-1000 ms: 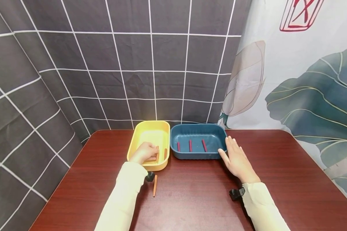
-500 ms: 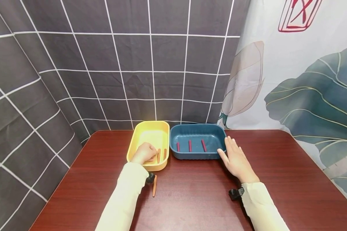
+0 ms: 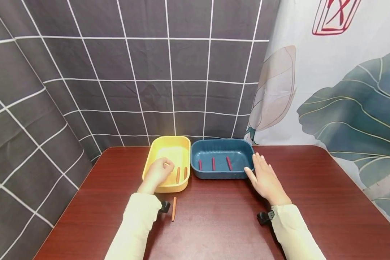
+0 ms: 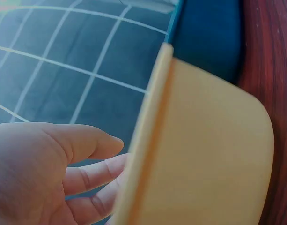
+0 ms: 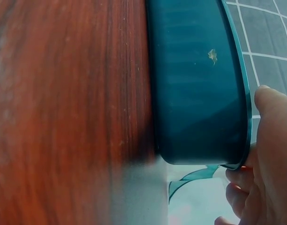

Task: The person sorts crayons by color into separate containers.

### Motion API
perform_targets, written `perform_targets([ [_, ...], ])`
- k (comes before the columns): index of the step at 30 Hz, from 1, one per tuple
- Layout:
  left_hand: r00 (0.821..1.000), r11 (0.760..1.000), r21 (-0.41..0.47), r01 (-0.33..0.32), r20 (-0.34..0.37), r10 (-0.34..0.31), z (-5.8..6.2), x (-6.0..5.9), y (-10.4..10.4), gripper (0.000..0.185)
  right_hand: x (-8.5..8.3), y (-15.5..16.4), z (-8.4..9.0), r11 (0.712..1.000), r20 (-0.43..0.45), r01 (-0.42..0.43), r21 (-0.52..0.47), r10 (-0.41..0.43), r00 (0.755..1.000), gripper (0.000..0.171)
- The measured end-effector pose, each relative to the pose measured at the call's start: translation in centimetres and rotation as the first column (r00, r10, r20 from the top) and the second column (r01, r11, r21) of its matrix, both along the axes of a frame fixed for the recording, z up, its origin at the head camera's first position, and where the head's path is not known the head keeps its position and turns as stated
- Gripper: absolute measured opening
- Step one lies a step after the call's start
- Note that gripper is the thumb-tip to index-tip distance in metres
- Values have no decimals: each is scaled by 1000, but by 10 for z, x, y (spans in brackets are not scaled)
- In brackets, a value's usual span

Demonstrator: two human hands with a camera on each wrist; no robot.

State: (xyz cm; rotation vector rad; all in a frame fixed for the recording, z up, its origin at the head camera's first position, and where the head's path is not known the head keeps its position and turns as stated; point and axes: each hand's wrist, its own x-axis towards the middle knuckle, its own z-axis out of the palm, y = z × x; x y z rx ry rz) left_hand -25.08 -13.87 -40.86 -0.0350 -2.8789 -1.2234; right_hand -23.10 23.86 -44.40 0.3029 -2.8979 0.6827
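The left hand point(image 3: 157, 172) hangs over the near left part of the yellow tub point(image 3: 169, 146), fingers loosely curled. A short bit of orange stick point(image 3: 166, 164) shows at its fingertips, so it seems to be pinching one, though from the left wrist view the fingers point(image 4: 94, 174) look relaxed and nothing in them can be made out. Two more orange sticks point(image 3: 178, 174) lie side by side on the tub's floor just right of that hand. Another orange stick point(image 3: 173, 208) lies on the dark red table point(image 3: 312, 202), just in front of the yellow tub and beside the left sleeve.

The right hand point(image 3: 265, 179) lies flat, fingers straight and together, its thumb side against the right end of the blue tub point(image 3: 240, 144); it holds nothing. Three red sticks point(image 3: 213, 163) lie spaced apart in the blue tub. The two tubs stand touching, side by side, at the far edge of the table.
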Motion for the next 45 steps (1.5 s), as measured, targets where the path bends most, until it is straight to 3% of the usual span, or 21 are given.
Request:
perform_targets([
  [5,997,1000,1,23,-73,-22,7,18,-3,19,0,0,-3,1000,-19,1,14,0,1000,75],
  [9,994,999,-46,-5,-112,0,11,33,-9,18,-2,0,-6,1000,-31,-1,21,1,1000,75],
  [16,990,992,-126,-26,-138,9,16,55,-17,16,0,-1,-4,999,-25,9,31,-9,1000,77],
  [22,994,990,-139,10,-106,-24,19,65,-20,14,2,0,-1,1000,-13,10,28,-9,1000,76],
  [33,986,981,-121,151,-51,-159,24,79,-8,5,0,-1,-3,1000,-10,3,17,-3,1000,76],
  [40,965,956,-131,261,47,-257,16,83,1,16,0,1,-3,1000,-16,3,23,-3,1000,77],
  [45,949,932,-192,307,133,-285,9,85,6,17,-1,1,-4,1000,-14,1,18,-1,1000,78],
])
